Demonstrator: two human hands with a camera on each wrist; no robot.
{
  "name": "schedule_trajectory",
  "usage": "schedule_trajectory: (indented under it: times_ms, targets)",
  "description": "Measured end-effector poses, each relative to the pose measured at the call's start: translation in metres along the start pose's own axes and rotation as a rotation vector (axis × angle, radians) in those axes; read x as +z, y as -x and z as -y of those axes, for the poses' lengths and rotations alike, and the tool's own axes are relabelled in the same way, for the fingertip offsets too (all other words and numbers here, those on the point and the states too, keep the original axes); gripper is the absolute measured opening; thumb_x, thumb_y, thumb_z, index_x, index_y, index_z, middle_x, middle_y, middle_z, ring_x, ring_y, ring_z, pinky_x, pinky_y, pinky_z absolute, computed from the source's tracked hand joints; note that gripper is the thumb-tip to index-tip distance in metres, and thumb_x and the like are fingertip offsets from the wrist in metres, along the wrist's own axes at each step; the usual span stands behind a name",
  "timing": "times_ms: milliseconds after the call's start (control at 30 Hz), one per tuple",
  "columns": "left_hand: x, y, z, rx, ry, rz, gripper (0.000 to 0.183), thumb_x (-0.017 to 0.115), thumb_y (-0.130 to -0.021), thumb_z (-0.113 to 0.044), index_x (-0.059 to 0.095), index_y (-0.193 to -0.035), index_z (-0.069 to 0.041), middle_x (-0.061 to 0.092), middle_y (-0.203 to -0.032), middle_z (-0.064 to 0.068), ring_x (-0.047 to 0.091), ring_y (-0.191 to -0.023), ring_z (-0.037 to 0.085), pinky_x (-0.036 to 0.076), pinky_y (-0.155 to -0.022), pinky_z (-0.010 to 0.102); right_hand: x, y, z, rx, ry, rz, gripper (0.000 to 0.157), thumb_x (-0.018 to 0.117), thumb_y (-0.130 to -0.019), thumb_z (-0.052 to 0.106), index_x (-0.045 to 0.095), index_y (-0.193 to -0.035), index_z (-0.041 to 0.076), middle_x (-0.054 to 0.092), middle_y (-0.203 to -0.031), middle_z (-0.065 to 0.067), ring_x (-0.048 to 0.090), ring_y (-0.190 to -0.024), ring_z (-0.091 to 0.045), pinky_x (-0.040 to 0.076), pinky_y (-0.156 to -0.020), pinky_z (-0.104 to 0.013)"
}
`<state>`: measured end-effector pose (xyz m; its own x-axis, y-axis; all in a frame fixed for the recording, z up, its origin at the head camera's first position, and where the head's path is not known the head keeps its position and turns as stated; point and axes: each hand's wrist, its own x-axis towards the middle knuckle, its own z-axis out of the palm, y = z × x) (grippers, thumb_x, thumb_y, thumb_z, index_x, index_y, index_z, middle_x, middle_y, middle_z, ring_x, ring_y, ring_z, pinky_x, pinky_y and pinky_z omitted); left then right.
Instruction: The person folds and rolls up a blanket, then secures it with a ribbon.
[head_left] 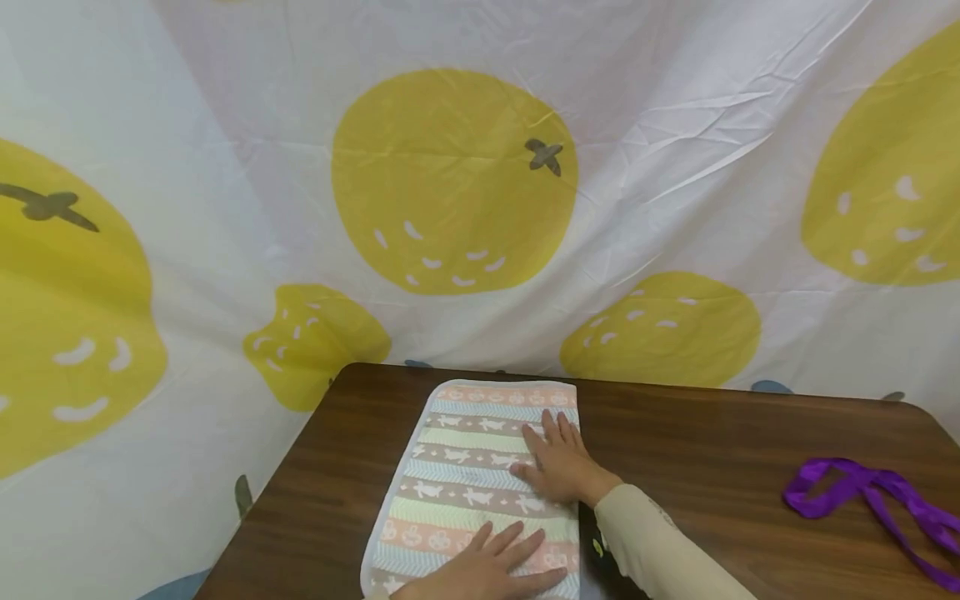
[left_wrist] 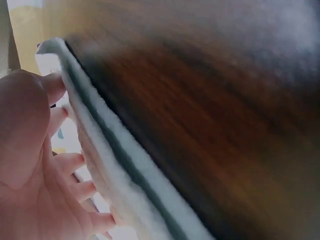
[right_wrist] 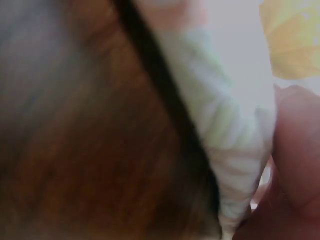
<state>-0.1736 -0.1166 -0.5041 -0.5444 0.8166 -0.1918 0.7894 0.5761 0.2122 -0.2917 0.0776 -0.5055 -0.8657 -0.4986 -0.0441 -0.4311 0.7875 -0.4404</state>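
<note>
A pastel striped cloth pad (head_left: 468,475) with white trim lies flat on the brown table, its straight side to the right. White animal and flower figures run along its bands. My right hand (head_left: 558,467) rests on the pad near that right side, fingers spread. Lower down, my left hand (head_left: 487,571) lies on the near part with its fingers extended. In the left wrist view, two layers of the pad's edge (left_wrist: 107,135) show beside the left hand (left_wrist: 35,170). The right wrist view has the pad's side (right_wrist: 215,95) bulging next to the right hand (right_wrist: 300,150).
A purple ribbon (head_left: 847,483) lies loosely looped on the right part of the wooden table (head_left: 697,442). Behind the table hangs a white curtain (head_left: 465,333) printed with yellow fruit. A small dark item with a yellow-green mark (head_left: 597,547) is partly hidden by the right sleeve.
</note>
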Motion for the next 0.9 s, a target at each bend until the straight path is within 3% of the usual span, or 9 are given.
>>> schedule_trajectory:
  times_ms: [133, 367, 467, 633, 900]
  targets:
    - [-0.002, 0.005, 0.004, -0.034, 0.011, -0.046, 0.07, 0.038, -0.099, -0.063, 0.019, -0.159, -0.032, 0.023, -0.163, 0.01, 0.027, -0.148, 0.03, 0.034, -0.11, 0.059, 0.001, 0.0, -0.004, 0.013, 0.011, 0.026, 0.077, 0.048, -0.099, 0.054, 0.028, -0.156, 0.006, 0.006, -0.161, -0.031, -0.002, -0.148, -0.05, 0.002, -0.119, -0.06]
    - [-0.019, 0.034, 0.041, -0.29, 0.153, -0.102, 0.083, 0.055, -0.092, -0.062, 0.028, -0.157, -0.018, 0.022, -0.161, 0.023, 0.022, -0.148, 0.042, 0.024, -0.114, 0.062, -0.001, 0.004, -0.013, -0.016, 0.034, 0.044, 0.083, 0.05, -0.097, 0.059, 0.024, -0.157, 0.008, 0.006, -0.162, -0.029, -0.002, -0.149, -0.048, 0.002, -0.119, -0.06]
    - [-0.022, 0.045, 0.057, -0.363, 0.223, -0.124, 0.09, 0.065, -0.087, -0.059, 0.031, -0.156, -0.014, 0.02, -0.159, 0.029, 0.019, -0.147, 0.046, 0.021, -0.114, 0.064, -0.003, 0.008, -0.018, -0.026, 0.045, 0.038, 0.084, 0.051, -0.096, 0.059, 0.025, -0.157, 0.008, 0.007, -0.162, -0.029, -0.001, -0.149, -0.049, 0.004, -0.119, -0.061]
    - [-0.02, 0.051, 0.068, -0.381, 0.288, -0.135, 0.092, 0.071, -0.083, -0.058, 0.033, -0.155, -0.014, 0.017, -0.159, 0.03, 0.016, -0.147, 0.048, 0.021, -0.113, 0.066, -0.005, 0.016, -0.027, -0.034, 0.06, 0.04, 0.085, 0.052, -0.096, 0.06, 0.025, -0.157, 0.007, 0.007, -0.162, -0.029, 0.0, -0.148, -0.049, 0.005, -0.118, -0.062]
    - [-0.015, 0.036, 0.059, -0.335, 0.198, -0.131, 0.093, 0.068, -0.082, -0.064, 0.033, -0.155, -0.019, 0.02, -0.16, 0.028, 0.019, -0.147, 0.046, 0.023, -0.114, 0.062, -0.008, 0.028, -0.051, -0.019, 0.077, 0.058, 0.088, 0.05, -0.094, 0.064, 0.022, -0.158, 0.01, 0.005, -0.163, -0.026, -0.003, -0.149, -0.047, 0.003, -0.118, -0.061]
